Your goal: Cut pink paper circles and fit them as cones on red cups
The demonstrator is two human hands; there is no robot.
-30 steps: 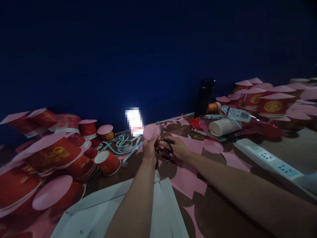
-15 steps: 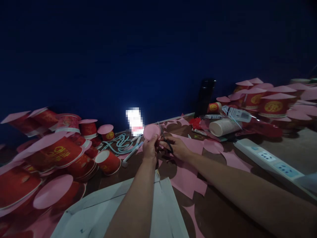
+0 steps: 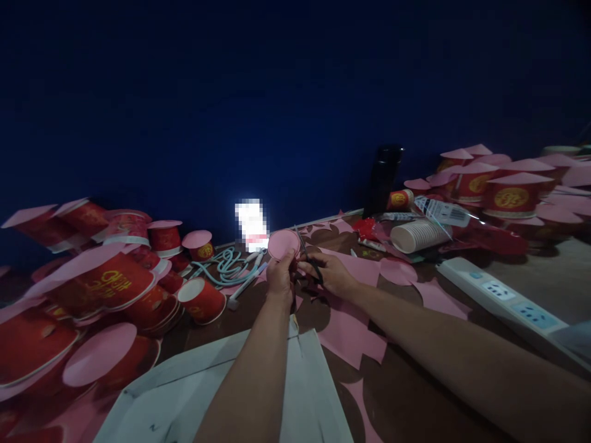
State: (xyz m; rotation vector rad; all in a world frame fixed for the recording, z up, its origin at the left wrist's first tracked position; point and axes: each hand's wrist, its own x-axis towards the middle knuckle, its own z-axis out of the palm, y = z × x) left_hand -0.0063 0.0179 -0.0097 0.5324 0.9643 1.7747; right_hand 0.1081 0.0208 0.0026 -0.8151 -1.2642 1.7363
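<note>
In the middle of the head view, my left hand [image 3: 280, 277] is closed on a round pink paper disc [image 3: 283, 244], its thumb lying over the lower edge. Just right of it, my right hand [image 3: 331, 274] is closed around the dark handles of a pair of scissors [image 3: 316, 267]. The blades point up along the right side of the disc; whether they touch the paper I cannot tell. Pink paper scraps [image 3: 351, 332] with rounded cut-outs lie under and beside my right forearm.
Red paper cups [image 3: 120, 280], many topped with pink discs, crowd the left; more cups [image 3: 511, 198] stand far right. A lit, blurred screen [image 3: 252, 224], a coiled pale cable [image 3: 226, 266], a black bottle [image 3: 384, 178], nested cups [image 3: 418, 236] and a power strip [image 3: 503, 301] surround my hands.
Almost nothing differs. Both hands keep their hold, with the disc and scissors in nearly the same place; the view has shifted very slightly.
</note>
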